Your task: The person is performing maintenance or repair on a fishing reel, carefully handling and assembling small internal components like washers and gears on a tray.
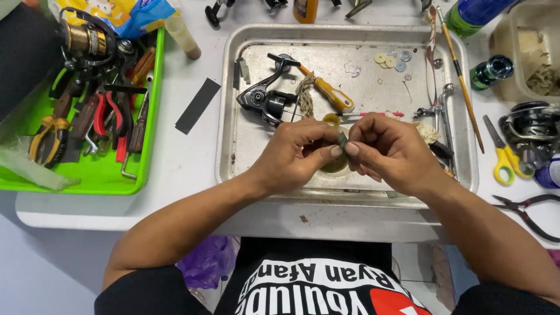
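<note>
While both hands meet over the near half of the metal tray [233, 116], a small dark flat piece [342, 140] is pinched between them, standing roughly upright with its long axis running from 12 to 6 o'clock; its exact shape is too small to tell. The left hand [294, 154] is curled nearly closed, thumb and forefinger pressing the piece from the 9 o'clock side. The right hand [394, 151] is likewise curled, its fingertips [352, 149] gripping the piece from the 3 o'clock side, so the two thumbs almost touch. Just under the hands lies a round yellowish part [335, 165]. At 11 o'clock from the hands, a black fishing reel [265, 99] rests in the tray, with a yellow-handled screwdriver [329, 93] just beside it at 12 o'clock. Yellow scissors [503, 154] lie on the desk [186, 157] at 3 o'clock, and a green tray [149, 146] of tools sits at 9 o'clock.
</note>
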